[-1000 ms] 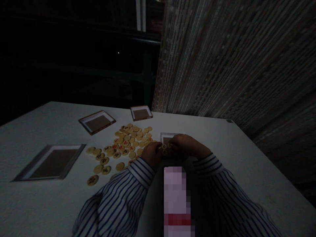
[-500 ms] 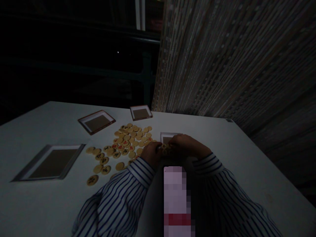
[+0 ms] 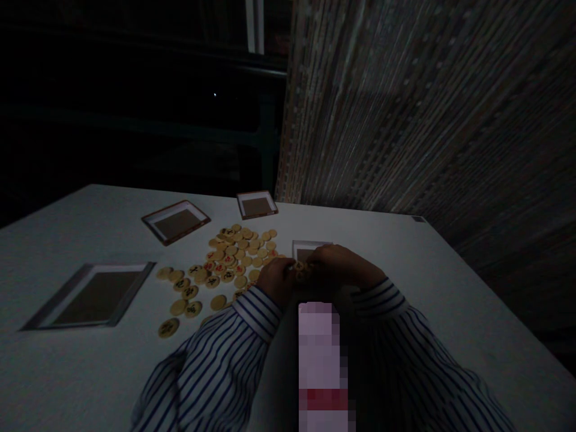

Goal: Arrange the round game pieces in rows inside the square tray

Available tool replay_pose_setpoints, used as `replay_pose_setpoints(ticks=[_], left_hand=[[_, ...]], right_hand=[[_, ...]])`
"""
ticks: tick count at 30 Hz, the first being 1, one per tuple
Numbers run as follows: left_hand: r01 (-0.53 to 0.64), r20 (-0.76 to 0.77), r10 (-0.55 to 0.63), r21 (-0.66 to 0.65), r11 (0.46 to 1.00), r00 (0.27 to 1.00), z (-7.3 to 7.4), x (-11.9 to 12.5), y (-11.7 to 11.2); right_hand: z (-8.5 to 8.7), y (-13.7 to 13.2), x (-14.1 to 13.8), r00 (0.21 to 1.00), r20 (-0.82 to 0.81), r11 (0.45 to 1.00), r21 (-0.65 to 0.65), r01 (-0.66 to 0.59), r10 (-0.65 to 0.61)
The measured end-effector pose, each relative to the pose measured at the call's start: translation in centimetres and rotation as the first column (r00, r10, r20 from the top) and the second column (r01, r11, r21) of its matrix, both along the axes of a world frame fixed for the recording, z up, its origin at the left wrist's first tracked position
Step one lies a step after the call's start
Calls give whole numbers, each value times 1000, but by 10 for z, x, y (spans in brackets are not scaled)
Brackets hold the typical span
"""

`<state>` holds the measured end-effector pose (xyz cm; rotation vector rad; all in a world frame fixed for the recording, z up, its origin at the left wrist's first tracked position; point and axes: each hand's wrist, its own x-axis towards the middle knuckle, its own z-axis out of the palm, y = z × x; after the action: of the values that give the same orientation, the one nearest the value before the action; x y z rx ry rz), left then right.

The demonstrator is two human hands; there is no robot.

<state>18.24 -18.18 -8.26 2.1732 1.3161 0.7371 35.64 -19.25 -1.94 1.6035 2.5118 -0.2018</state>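
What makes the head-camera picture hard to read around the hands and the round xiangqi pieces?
In the head view, dim light leaves the left hand and right hand shadowed, the xiangqi pieces between them barely legible; the background falls nearly black; a pixelated blur patch hides the area between the forearms.

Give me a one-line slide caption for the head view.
Head view: left hand and right hand meet over round wooden game pieces beside a loose pile on a white table.
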Motion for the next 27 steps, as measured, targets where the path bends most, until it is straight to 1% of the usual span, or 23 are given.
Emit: replay_pose_setpoints(ticks=[6, 10, 19, 27], left_hand=[[-23, 13, 23, -9, 1000, 1000, -2, 1, 0], [-9, -5, 8, -17, 1000, 1000, -1, 0, 1], [-13, -17, 13, 17, 1000, 1000, 0, 0, 0], [-14, -4, 14, 29, 999, 1000, -1, 0, 0]], right_hand=[[2, -2, 0, 1000, 5, 1000, -4, -5, 5], [3, -3, -1, 1000, 22, 1000, 1, -8, 8], [0, -3, 0, 1000, -13, 1000, 4, 5, -5], [0, 0, 0, 1000, -1, 999, 48, -18, 18]])
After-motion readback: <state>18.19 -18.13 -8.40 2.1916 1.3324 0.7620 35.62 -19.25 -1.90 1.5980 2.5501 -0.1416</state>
